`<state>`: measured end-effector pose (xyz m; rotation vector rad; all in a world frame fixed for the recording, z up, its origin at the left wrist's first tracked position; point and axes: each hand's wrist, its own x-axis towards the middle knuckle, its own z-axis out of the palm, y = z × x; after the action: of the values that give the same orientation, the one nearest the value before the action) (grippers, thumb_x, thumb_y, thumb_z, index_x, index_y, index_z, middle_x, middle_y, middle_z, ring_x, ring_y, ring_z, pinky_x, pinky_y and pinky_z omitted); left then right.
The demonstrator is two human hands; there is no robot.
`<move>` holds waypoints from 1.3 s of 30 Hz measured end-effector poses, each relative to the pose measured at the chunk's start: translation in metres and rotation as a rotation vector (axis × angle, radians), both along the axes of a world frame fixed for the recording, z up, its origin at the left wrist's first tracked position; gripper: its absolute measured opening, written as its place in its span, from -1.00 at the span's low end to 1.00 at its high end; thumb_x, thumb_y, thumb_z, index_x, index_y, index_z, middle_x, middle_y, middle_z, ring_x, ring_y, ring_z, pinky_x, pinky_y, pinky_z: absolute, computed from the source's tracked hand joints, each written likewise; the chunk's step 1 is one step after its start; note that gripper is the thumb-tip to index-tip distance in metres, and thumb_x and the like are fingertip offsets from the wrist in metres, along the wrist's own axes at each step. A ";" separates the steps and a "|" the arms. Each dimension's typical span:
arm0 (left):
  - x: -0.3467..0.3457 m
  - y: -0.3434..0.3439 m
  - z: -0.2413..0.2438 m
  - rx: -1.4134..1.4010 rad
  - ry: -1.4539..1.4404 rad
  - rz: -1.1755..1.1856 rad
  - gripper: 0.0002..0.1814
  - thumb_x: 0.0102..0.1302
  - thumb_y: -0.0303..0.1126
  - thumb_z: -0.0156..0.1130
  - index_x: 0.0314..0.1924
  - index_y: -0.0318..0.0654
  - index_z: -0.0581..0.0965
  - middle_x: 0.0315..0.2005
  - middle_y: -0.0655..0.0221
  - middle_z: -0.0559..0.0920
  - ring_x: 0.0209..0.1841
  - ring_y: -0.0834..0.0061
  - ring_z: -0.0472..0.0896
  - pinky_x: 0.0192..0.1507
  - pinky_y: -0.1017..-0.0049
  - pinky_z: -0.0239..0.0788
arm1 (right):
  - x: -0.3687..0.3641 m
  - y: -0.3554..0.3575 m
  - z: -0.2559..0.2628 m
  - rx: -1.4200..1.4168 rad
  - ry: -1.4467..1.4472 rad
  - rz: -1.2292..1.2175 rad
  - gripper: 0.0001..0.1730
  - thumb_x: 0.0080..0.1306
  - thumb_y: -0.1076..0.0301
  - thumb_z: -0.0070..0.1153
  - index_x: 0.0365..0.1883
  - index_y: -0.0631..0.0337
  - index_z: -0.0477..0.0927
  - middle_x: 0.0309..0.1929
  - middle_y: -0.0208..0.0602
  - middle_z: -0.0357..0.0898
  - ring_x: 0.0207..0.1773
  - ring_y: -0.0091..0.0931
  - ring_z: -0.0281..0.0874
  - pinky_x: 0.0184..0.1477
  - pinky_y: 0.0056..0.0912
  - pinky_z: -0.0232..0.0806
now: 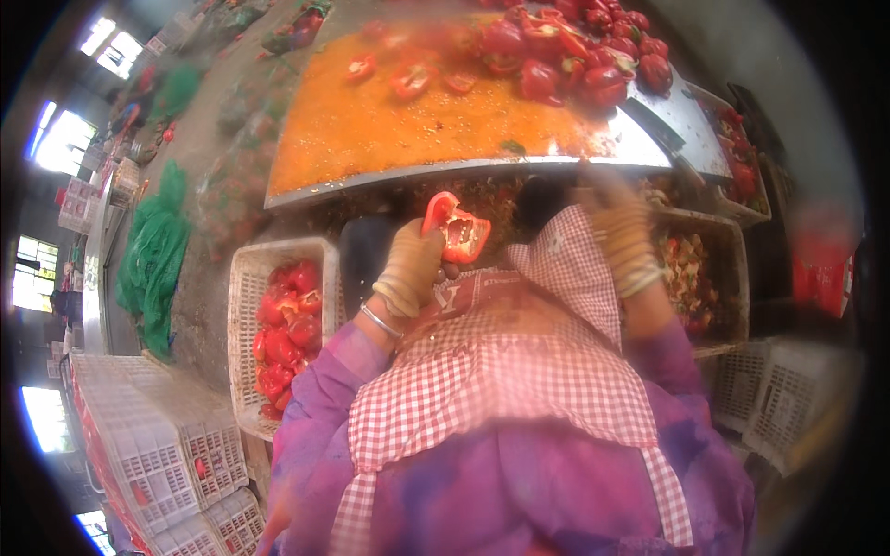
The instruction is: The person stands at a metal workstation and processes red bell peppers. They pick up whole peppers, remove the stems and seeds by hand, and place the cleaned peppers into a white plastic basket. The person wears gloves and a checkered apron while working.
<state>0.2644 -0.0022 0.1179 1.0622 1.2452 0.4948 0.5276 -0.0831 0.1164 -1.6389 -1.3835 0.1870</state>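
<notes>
My left hand (410,260), in a yellowish work glove, grips a cut red bell pepper (467,236) in front of my apron. The pepper's hollow inside faces right, with pale seeds and ribs showing. My gloved right hand (619,226) is motion-blurred beside the raised edge of the checked apron (570,257), below the metal table's front edge. Whether its fingers hold anything is unclear. Across the far side of the wet, orange-stained table (389,146) lie a heap of red bell peppers (542,80) and several cut pieces (415,80).
At left stands a white plastic crate (240,333) of red pepper pieces (285,340). Pepper scraps (685,271) fill part of a crate (735,278) at right. A dark flat blade-like object (653,125) lies on the table. Stacked crates (146,431) and green netting (153,257) are farther left.
</notes>
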 end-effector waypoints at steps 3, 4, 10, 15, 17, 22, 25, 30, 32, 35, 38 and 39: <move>0.003 -0.001 -0.012 0.015 0.000 -0.037 -0.74 0.43 -0.39 -0.01 0.00 -0.35 0.53 -0.43 0.25 0.65 -0.63 0.51 0.54 -0.62 0.46 0.35 | -0.073 0.026 0.003 -0.245 -0.246 0.230 -0.61 0.20 0.19 0.37 -0.06 0.16 0.63 -0.14 -0.05 0.65 -0.13 -0.19 0.65 -0.08 -0.12 0.53; 0.005 -0.003 -0.013 0.030 0.030 -0.012 -0.74 0.43 -0.39 0.00 0.00 -0.36 0.53 -0.43 0.25 0.65 -0.63 0.50 0.54 -0.61 0.45 0.37 | -0.097 0.034 0.002 -0.345 -0.329 0.213 -0.62 0.20 0.20 0.36 -0.08 0.16 0.62 -0.15 -0.06 0.64 -0.13 -0.19 0.64 -0.08 -0.10 0.52; -0.004 -0.004 -0.016 0.183 0.072 0.036 -0.73 0.43 -0.41 0.02 0.04 -0.37 0.52 -0.40 0.18 0.66 -0.63 0.42 0.59 -0.57 0.42 0.46 | -0.084 0.070 -0.062 -0.244 -0.460 0.240 -0.73 0.29 0.25 0.23 -0.12 0.21 0.65 -0.11 -0.02 0.67 -0.12 -0.15 0.68 -0.05 -0.09 0.53; -0.007 0.032 -0.025 1.292 0.427 0.068 -0.65 0.34 -0.49 0.08 0.12 -0.37 0.49 -0.21 0.05 0.65 -0.31 0.25 0.67 -0.30 0.31 0.56 | -0.055 0.062 -0.049 -0.370 0.211 -0.111 -0.76 0.35 0.34 0.12 -0.12 0.30 0.65 -0.13 0.01 0.72 -0.05 -0.24 0.70 -0.02 -0.29 0.52; 0.023 0.008 0.001 1.216 0.853 -0.487 -0.58 0.29 -0.48 0.15 0.16 -0.34 0.47 -0.17 0.06 0.62 -0.26 0.15 0.66 -0.23 0.30 0.55 | -0.065 0.074 -0.070 -0.209 0.049 0.117 -0.74 0.33 0.31 0.15 -0.09 0.27 0.63 -0.13 -0.02 0.71 -0.04 -0.27 0.69 -0.05 -0.29 0.52; -0.013 0.042 -0.023 1.570 0.598 -0.185 -0.48 0.21 -0.40 0.28 0.19 -0.31 0.46 -0.12 0.16 0.59 -0.26 0.19 0.65 -0.35 0.28 0.53 | -0.089 0.092 -0.022 -0.469 0.512 0.237 -0.67 0.29 0.24 0.20 0.00 0.14 0.59 -0.02 -0.04 0.64 0.03 -0.13 0.62 -0.01 -0.12 0.51; -0.049 0.047 -0.042 1.368 0.926 -0.330 -0.50 0.22 -0.40 0.32 0.18 -0.24 0.49 -0.11 0.19 0.63 -0.22 0.19 0.65 -0.27 0.27 0.55 | -0.100 0.113 -0.028 -0.252 -0.312 0.489 -0.61 0.34 0.34 0.14 0.14 0.16 0.55 0.02 0.02 0.61 -0.01 -0.10 0.61 0.07 -0.11 0.47; -0.218 0.043 -0.075 1.051 1.150 0.294 -0.43 0.28 -0.45 0.26 0.29 -0.26 0.40 -0.01 -0.03 0.63 -0.02 -0.08 0.63 0.00 0.17 0.53 | -0.071 0.248 -0.031 -0.191 -0.271 0.170 -0.66 0.35 0.24 0.10 -0.01 0.25 0.61 -0.11 0.12 0.65 0.04 -0.02 0.61 0.10 -0.04 0.45; -0.255 0.024 -0.061 0.478 1.329 0.246 -0.28 0.28 -0.48 0.21 0.42 -0.41 0.21 0.22 -0.21 0.46 0.24 -0.16 0.47 0.29 0.10 0.33 | -0.056 0.317 -0.042 -0.247 -0.287 0.059 -0.66 0.32 0.20 0.13 -0.13 0.29 0.67 -0.18 0.12 0.69 -0.02 -0.03 0.65 0.05 -0.05 0.48; -0.314 -0.004 -0.107 0.293 1.416 0.221 -0.15 0.20 -0.30 0.37 0.41 -0.46 0.21 0.39 -0.19 0.26 0.38 -0.16 0.31 0.44 0.12 0.13 | -0.032 0.408 -0.059 -0.506 -0.370 0.001 -0.63 0.30 0.13 0.14 -0.23 0.32 0.71 -0.22 0.11 0.70 -0.06 -0.04 0.67 -0.02 -0.03 0.49; -0.308 0.004 -0.118 0.440 1.308 0.253 -0.29 0.19 -0.35 0.37 0.31 -0.48 0.35 0.29 -0.14 0.40 0.31 -0.11 0.40 0.40 0.10 0.20 | -0.029 0.442 -0.067 -0.735 -0.171 0.004 -0.61 0.30 0.11 0.13 -0.24 0.29 0.72 -0.20 0.10 0.69 -0.06 -0.04 0.66 -0.02 -0.02 0.47; -0.303 0.016 -0.121 0.513 1.221 0.262 -0.34 0.21 -0.37 0.36 0.27 -0.48 0.39 0.25 -0.11 0.44 0.27 -0.07 0.45 0.35 0.12 0.27 | -0.030 0.449 -0.068 -0.796 -0.054 0.011 -0.61 0.30 0.10 0.12 -0.24 0.28 0.73 -0.19 0.11 0.69 -0.05 -0.04 0.66 -0.01 -0.01 0.47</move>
<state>-0.0385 0.0135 -0.0032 1.7471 2.4306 0.3483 0.4972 0.3661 0.0485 -2.2833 -1.4484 0.7839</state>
